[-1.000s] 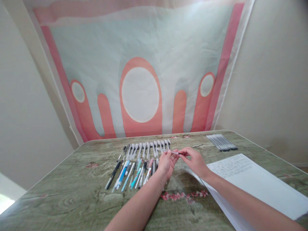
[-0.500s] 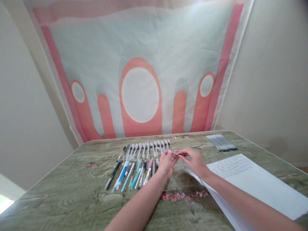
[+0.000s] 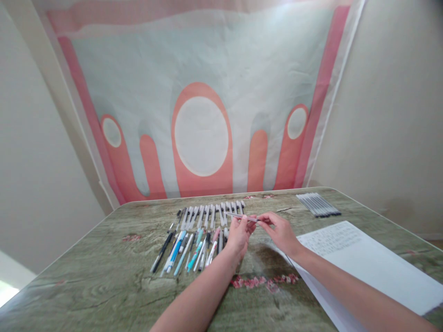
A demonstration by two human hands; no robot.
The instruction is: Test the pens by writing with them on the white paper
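Pen (image 3: 238,215), one: slim, pale, dark at its right end; held above the worktop (image 3: 100,276), just right of the frame's centre, tilted a little, its left end higher.

Left hand (image 3: 239,235), mine: thumb and fingers pinching the barrel.

Right hand (image 3: 279,233), mine: thumb and forefinger pinching the dark end, close beside the left.

Pale pens (image 3: 207,216), one row: dark clips, laid side by side at centre frame, beyond my left hand. The held pen overlaps them in view; I cannot tell whether it touches.

Mixed pens, one looser row: lower centre-left, nearer me, partly hidden by my left hand; includes a black pen (image 3: 162,253), a blue-and-white pen (image 3: 175,255) and a turquoise pen (image 3: 195,256).

Slim sticks (image 3: 316,204), one close set: pale, dark-ended, right of frame near the worktop's far edge.

Paper (image 3: 377,272), white: lower right, with blurred writing (image 3: 335,242) towards its far edge; my right forearm (image 3: 342,281) crosses over it.

Flower print (image 3: 254,281), pink: lower centre, on the wood-patterned worktop.

Backdrop (image 3: 207,55), hanging: pale green, pink and coral, across the upper frame.
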